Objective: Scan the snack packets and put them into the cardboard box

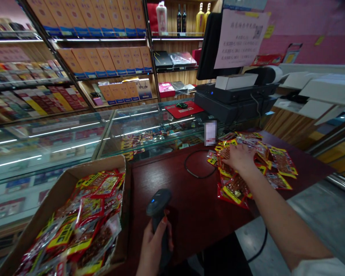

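Observation:
My left hand (155, 243) is wrapped round the handle of a dark barcode scanner (159, 203), held upright over the near part of the dark red counter (186, 214). To the right, my right hand (243, 158) reaches onto a pile of red and yellow snack packets (281, 163). Its fingers are bent over a snack packet (224, 154) at the pile's left side, and the fingertips are partly hidden. At the left stands an open cardboard box (128, 191) holding several similar packets (87, 211).
A glass display case (103, 143) runs behind the counter. A black cable (186, 168) loops beside the pile, near a small blurred upright card (210, 133). Farther back are a monitor (208, 50), a cash drawer (227, 101) and a mouse (181, 105) on a red mat (194, 110).

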The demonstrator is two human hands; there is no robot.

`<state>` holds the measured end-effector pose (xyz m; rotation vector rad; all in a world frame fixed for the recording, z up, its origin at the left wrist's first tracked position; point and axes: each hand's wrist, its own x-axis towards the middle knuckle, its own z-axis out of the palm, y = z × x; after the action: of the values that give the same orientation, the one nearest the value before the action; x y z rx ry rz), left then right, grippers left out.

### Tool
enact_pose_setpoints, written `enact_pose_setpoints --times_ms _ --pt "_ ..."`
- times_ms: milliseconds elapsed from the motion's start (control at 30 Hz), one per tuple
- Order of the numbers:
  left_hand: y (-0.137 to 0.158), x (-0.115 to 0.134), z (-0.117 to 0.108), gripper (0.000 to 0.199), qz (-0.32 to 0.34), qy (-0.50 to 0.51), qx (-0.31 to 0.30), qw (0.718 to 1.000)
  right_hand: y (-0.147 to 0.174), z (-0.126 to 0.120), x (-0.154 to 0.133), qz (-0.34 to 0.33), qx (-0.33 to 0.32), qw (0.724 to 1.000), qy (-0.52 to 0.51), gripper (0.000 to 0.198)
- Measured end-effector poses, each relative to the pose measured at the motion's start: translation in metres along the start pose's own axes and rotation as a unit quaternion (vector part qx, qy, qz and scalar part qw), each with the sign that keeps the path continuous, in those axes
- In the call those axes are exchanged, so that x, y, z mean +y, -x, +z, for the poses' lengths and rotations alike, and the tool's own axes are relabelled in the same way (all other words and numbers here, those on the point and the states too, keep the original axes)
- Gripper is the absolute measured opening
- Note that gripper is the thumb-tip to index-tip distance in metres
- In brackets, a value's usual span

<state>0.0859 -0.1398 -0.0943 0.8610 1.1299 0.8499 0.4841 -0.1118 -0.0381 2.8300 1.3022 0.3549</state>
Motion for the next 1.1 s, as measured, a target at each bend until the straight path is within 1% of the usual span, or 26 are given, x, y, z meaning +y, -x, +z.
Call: enact_pose_setpoints --times_ms 67,133,233,333,433,467,500,533,567,600,633,667,700,733,767,800,833,900,967,1100 --pt "0.000 0.002 0.000 0.061 0.002 0.000 -0.007 1.000 0.001 -0.004 -0.004 -0.013 0.011 1.000 -0.001 0.060" --pt "0.001 0.003 0.001 0.060 0.002 -0.002 -0.016 1.000 0.002 -0.007 -0.009 -0.042 0.013 0.999 -0.016 0.056" --pt "0.001 0.004 0.001 0.059 0.003 -0.004 -0.014 1.000 0.005 -0.008 -0.013 -0.088 -0.024 0.995 -0.046 0.050" --pt "0.001 0.002 -0.001 0.059 0.002 -0.002 -0.007 1.000 0.011 -0.011 -0.012 -0.119 -0.054 0.988 -0.083 0.048" --pt "0.001 -0.001 -0.003 0.059 -0.003 -0.003 -0.010 1.000 0.021 -0.022 -0.014 -0.134 -0.043 0.978 -0.156 0.049" --pt "0.000 -0.001 -0.003 0.060 -0.004 -0.003 -0.011 1.000 0.026 -0.027 -0.018 -0.131 -0.035 0.971 -0.198 0.048" --pt "0.000 -0.001 -0.002 0.060 -0.005 -0.003 -0.012 1.000 0.031 -0.032 -0.024 -0.128 -0.031 0.958 -0.256 0.045" --pt "0.000 0.000 -0.002 0.061 -0.008 -0.003 -0.015 1.000 0.036 -0.036 -0.034 -0.126 -0.033 0.934 -0.332 0.043" --pt "0.001 0.001 -0.001 0.062 -0.009 -0.003 -0.016 1.000 0.042 -0.040 -0.047 -0.123 -0.044 0.896 -0.425 0.040" --pt "0.001 0.002 0.001 0.062 -0.009 -0.002 -0.015 1.000 0.047 -0.041 -0.062 -0.118 -0.063 0.840 -0.527 0.039" --pt "0.002 0.003 0.002 0.061 -0.005 -0.001 -0.010 1.000 0.051 -0.041 -0.079 -0.104 -0.084 0.766 -0.628 0.038" --pt "0.003 0.004 0.003 0.060 0.000 0.000 -0.003 1.000 0.055 -0.039 -0.096 -0.078 -0.102 0.687 -0.715 0.039" --pt "0.003 0.004 0.004 0.059 0.005 0.002 0.005 1.000 0.059 -0.035 -0.113 -0.045 -0.112 0.616 -0.779 0.039" --pt "0.004 0.005 0.004 0.058 0.009 0.003 0.013 1.000 0.062 -0.030 -0.129 -0.010 -0.116 0.561 -0.820 0.040" --pt "0.004 0.005 0.004 0.059 0.008 0.003 0.015 1.000 0.064 -0.024 -0.143 0.023 -0.123 0.522 -0.844 0.040" --pt "0.004 0.004 0.003 0.061 0.003 0.001 0.014 1.000 0.066 -0.017 -0.154 0.050 -0.132 0.496 -0.857 0.041" --pt "0.003 0.004 0.002 0.063 -0.002 -0.002 0.012 1.000 0.068 -0.011 -0.163 0.069 -0.148 0.479 -0.863 0.043" --pt "0.003 0.003 0.001 0.066 -0.010 -0.008 0.007 1.000 0.071 -0.001 -0.172 0.082 -0.194 0.458 -0.864 0.045" --pt "0.003 0.004 0.002 0.065 -0.004 -0.010 0.012 1.000 0.072 0.006 -0.174 0.083 -0.230 0.446 -0.861 0.045" --pt "0.008 0.010 0.010 0.058 0.009 -0.015 0.029 0.999 0.072 0.012 -0.171 0.119 -0.261 0.449 -0.846 0.035"
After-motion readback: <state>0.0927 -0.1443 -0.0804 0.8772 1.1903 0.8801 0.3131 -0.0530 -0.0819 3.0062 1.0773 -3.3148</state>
